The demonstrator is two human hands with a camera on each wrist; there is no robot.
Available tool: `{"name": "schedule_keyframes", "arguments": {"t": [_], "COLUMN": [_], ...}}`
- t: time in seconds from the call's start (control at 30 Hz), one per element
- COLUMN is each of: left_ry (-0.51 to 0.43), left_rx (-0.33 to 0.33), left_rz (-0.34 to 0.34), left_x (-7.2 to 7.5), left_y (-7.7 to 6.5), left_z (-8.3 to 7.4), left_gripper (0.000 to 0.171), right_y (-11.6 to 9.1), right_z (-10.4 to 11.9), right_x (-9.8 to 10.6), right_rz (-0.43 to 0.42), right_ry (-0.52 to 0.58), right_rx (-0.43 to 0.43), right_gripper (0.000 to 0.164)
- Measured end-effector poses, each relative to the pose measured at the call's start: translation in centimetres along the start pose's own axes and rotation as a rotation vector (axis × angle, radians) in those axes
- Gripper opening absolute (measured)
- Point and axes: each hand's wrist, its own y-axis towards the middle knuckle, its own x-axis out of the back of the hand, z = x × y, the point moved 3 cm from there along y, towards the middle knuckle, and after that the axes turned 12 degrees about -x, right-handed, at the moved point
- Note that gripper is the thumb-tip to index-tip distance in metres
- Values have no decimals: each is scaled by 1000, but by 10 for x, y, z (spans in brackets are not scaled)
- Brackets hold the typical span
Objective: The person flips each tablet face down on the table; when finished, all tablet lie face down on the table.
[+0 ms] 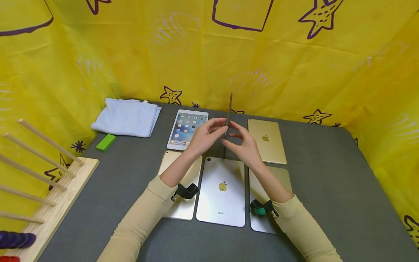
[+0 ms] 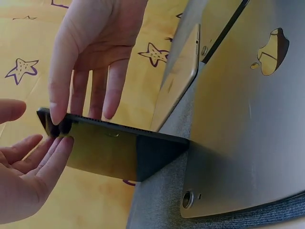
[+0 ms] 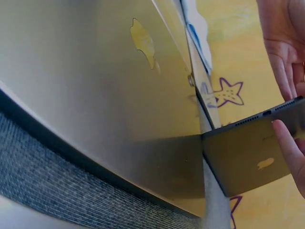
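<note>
Both hands hold a thin dark tablet on edge above the middle of the table. My left hand holds it from the left, its fingertips against the glossy screen side. From the right, my right hand grips it, thumb at the near edge and fingers toward the logo-marked back. Under the forearms lie a silver tablet, a gold tablet and another metallic tablet, backs up. Behind them are a white-framed tablet with a lit screen and a gold tablet.
A folded light-blue cloth lies at the back left, with a green block in front of it. Along the left edge stands a wooden peg rack with purple rings. Yellow patterned fabric surrounds the grey table.
</note>
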Motion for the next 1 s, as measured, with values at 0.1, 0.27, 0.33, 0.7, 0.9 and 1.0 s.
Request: {"name": "schedule_keyframes", "arguments": {"t": [0.1,0.27,0.33,0.7,0.9,1.0], "left_ry": [23,21,20,-82,-155,-176], "left_rx": [1,-4,-1,31,58,59], "left_rz": [-2,1,6,5,-35,-57], "left_x": [1,2,2,2,3,3], "left_y": [1,2,2,1,0,-1], "left_z": [1,3,4,7,11,13], "left_gripper": [45,48,48,52,50,48], "right_y": [-1,-1,-1,0,0,0], "right_z": [0,-2,-4,-16,-23,-26], "right_x": [-2,-4,-4,-6,-9,-9], "right_rz": [11,31,36,67,102,120], "right_ry": [-9,-18,-23,-24,-26,-23], "right_rx": [-25,-66,-76,-158,-197,-203], "right_gripper": [65,63,62,66,66,65]}}
